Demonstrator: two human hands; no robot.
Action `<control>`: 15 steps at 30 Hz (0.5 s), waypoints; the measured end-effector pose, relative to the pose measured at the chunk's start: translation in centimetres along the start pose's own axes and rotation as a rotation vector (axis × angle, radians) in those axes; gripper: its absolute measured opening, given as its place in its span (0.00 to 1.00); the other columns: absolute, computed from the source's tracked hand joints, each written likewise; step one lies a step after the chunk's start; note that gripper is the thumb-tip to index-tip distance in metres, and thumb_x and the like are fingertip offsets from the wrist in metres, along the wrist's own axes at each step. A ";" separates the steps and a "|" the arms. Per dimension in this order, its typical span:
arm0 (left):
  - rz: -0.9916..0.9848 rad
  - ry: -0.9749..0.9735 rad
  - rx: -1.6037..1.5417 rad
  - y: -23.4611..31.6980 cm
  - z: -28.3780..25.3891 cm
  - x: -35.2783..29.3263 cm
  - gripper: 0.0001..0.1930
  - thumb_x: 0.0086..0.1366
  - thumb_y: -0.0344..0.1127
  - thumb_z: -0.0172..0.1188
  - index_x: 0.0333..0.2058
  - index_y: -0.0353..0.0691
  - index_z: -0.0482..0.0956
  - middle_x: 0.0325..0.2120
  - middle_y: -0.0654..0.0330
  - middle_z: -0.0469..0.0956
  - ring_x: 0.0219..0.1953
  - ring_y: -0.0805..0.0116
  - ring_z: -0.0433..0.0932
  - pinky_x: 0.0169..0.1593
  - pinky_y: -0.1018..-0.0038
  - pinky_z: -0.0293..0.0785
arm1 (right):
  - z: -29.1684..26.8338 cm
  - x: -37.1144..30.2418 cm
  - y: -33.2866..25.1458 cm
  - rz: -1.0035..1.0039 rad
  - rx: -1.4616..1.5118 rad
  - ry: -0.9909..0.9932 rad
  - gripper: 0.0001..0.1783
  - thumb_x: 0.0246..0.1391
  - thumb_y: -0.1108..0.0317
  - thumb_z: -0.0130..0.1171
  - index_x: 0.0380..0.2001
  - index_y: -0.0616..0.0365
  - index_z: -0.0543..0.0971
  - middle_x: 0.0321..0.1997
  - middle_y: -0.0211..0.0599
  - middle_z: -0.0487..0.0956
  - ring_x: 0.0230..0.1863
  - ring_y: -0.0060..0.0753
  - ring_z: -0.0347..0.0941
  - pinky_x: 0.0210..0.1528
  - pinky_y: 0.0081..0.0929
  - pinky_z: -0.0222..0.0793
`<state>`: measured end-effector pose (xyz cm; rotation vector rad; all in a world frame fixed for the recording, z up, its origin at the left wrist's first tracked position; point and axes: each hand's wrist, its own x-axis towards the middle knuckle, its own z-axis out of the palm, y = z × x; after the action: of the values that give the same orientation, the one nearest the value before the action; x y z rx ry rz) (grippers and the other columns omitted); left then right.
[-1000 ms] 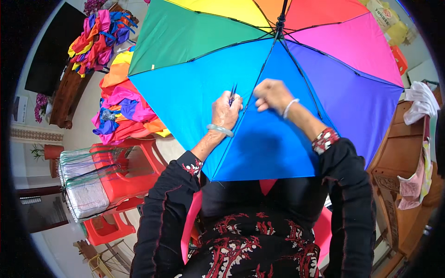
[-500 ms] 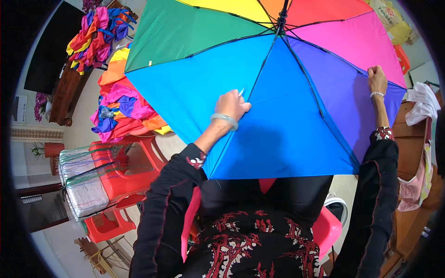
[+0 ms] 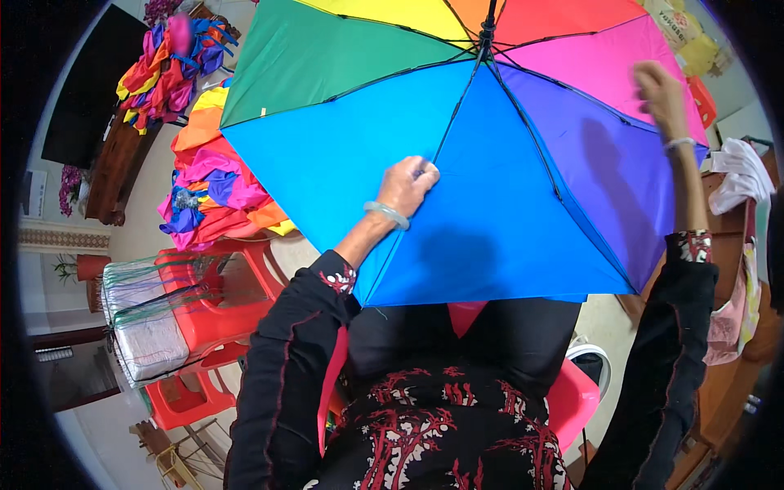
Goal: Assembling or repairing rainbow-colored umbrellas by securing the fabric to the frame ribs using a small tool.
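Note:
A rainbow-coloured umbrella [image 3: 327,171] lies spread open before me with its inner side up, the blue panels nearest my lap. Its black shaft [image 3: 487,37] rises at the far middle, and thin dark ribs run out from there. My left hand [image 3: 406,189] is closed round a rib [image 3: 456,116] along the seam between the two blue panels. Over the pink and purple panels my right hand [image 3: 660,96] is raised off the fabric, fingers curled together and slightly blurred. Anything thin between those fingers is too small to make out.
Heaps of bright fabric [image 3: 216,175] lie to the left, with another pile [image 3: 167,69] farther back. Red plastic stools [image 3: 196,302] stand at left, beside a wrapped pale bundle [image 3: 147,327] with thin cords. A wooden cabinet [image 3: 727,392] with cloths is at right.
My right hand has lifted off the purple panel's edge and moved farther away. My left hand stays by the rib; the thin white object seen at its fingers no longer shows.

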<state>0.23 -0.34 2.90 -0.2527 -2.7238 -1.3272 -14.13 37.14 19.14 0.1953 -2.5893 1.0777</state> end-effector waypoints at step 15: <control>-0.382 0.148 -0.712 1.5 -2.4 -1.0 0.10 0.58 0.37 0.54 0.25 0.36 0.73 0.15 0.66 0.70 0.12 0.81 0.64 0.13 0.82 0.57 | 23.4 -14.2 -11.8 0.213 0.333 -0.937 0.06 0.44 0.72 0.55 0.28 0.63 0.74 0.23 0.43 0.76 0.23 0.29 0.74 0.23 0.25 0.72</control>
<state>1.54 -1.43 5.33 0.3257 -2.1390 -2.2746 -3.62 12.23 6.55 0.6491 -3.2398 1.8350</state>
